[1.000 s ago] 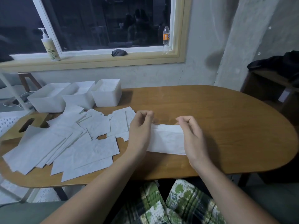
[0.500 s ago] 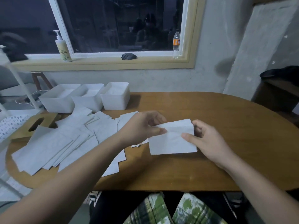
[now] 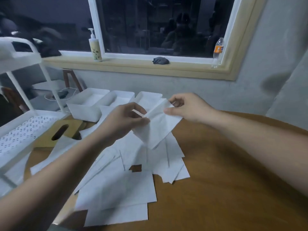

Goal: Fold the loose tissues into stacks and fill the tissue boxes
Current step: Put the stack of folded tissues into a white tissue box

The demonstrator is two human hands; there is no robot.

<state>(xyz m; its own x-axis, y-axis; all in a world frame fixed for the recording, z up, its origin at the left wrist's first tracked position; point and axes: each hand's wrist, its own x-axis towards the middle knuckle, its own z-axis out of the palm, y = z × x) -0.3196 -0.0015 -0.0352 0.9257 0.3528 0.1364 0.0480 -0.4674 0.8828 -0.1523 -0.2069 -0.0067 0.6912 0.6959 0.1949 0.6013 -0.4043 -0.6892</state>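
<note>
Both hands pinch one folded tissue (image 3: 156,129) above the table (image 3: 225,180).
Left hand (image 3: 124,121) grips its near edge; right hand (image 3: 188,106) its far corner; loose tissues (image 3: 116,185) lie below; three white boxes (image 3: 86,105) behind.

three white boxes (image 3: 83,112), two bottles (image 3: 95,49), two hands (image 3: 123,120), one held tissue (image 3: 158,127)

The held tissue (image 3: 160,129) hides much of the right box (image 3: 146,99). The cart (image 3: 20,130) runs off the left edge; the label on the bottle (image 3: 218,50) is too small to read.
</note>
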